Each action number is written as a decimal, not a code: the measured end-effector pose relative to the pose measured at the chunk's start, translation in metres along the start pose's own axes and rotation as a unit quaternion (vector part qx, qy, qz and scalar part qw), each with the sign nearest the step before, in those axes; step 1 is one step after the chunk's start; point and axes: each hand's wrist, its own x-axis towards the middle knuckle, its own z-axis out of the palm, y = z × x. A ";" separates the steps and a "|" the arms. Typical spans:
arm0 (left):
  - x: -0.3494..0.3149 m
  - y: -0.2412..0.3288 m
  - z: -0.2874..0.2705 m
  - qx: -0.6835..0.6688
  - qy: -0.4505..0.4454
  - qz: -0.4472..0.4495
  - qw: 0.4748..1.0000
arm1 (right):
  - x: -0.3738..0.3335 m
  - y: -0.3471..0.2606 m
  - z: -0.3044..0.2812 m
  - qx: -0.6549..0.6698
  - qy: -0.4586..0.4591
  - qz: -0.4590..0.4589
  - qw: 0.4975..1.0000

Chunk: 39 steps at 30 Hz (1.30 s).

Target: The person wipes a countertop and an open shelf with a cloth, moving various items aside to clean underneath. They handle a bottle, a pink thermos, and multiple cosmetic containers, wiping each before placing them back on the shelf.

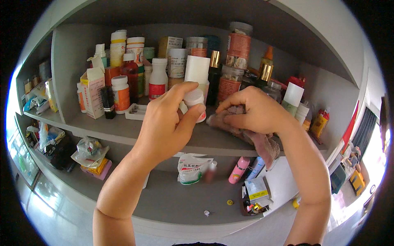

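My left hand (164, 121) is closed round a small white-capped bottle (193, 97), thumb and forefinger at its cap, near the front of the upper shelf. My right hand (258, 108) grips a greyish-pink cloth (264, 146); part of it rests on the shelf board and a corner hangs over the front edge. Just behind the small bottle stands a taller white-capped bottle (197, 69), partly hidden by my left hand. A dark bottle with a gold cap (214, 59) and stacked clear jars with red labels (238, 45) are behind and between my hands.
Bottles crowd the upper shelf's left, with a white pill bottle (120, 84), a torn carton (94, 88) and a white tray (135, 112). At right stands a white-capped green bottle (293, 95). The lower shelf holds a white bag (191, 170), a pink bottle (239, 170) and a dark basket (246, 207).
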 end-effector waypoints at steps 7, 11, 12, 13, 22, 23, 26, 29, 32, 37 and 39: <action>0.002 0.001 0.004 -0.012 -0.018 -0.022 1.000 | -0.025 -0.004 0.027 0.012 0.050 -0.151 0.987; 0.002 0.003 0.003 -0.010 -0.041 -0.031 0.999 | -0.063 -0.004 0.000 -0.026 0.149 -0.105 0.983; 0.003 0.005 0.007 -0.019 -0.051 -0.019 0.998 | -0.066 0.002 -0.002 -0.079 0.201 -0.050 0.975; 0.006 0.008 0.010 -0.028 -0.061 -0.007 0.998 | -0.070 0.009 0.003 -0.108 0.186 -0.049 0.975; 0.076 0.019 0.103 0.103 -0.203 0.034 0.973 | -0.104 0.017 0.003 -0.086 0.300 0.014 0.950; 0.079 0.013 0.111 0.133 -0.226 0.029 0.965 | -0.102 0.019 0.007 -0.103 0.307 0.006 0.946; 0.082 0.005 0.129 0.192 -0.247 0.030 0.949 | -0.099 0.024 0.012 -0.152 0.317 -0.003 0.936; 0.078 -0.003 0.133 0.178 -0.236 0.024 0.955 | -0.100 0.028 0.012 -0.149 0.338 0.009 0.929; 0.072 0.008 0.121 0.174 -0.217 -0.001 0.961 | -0.101 0.028 0.005 -0.128 0.367 0.022 0.921; 0.063 0.037 0.069 0.156 -0.036 0.075 0.984 | -0.103 0.024 0.001 -0.158 0.383 0.069 0.908; 0.061 0.033 0.036 0.162 0.131 0.177 0.962 | -0.101 0.022 0.002 -0.155 0.404 0.059 0.900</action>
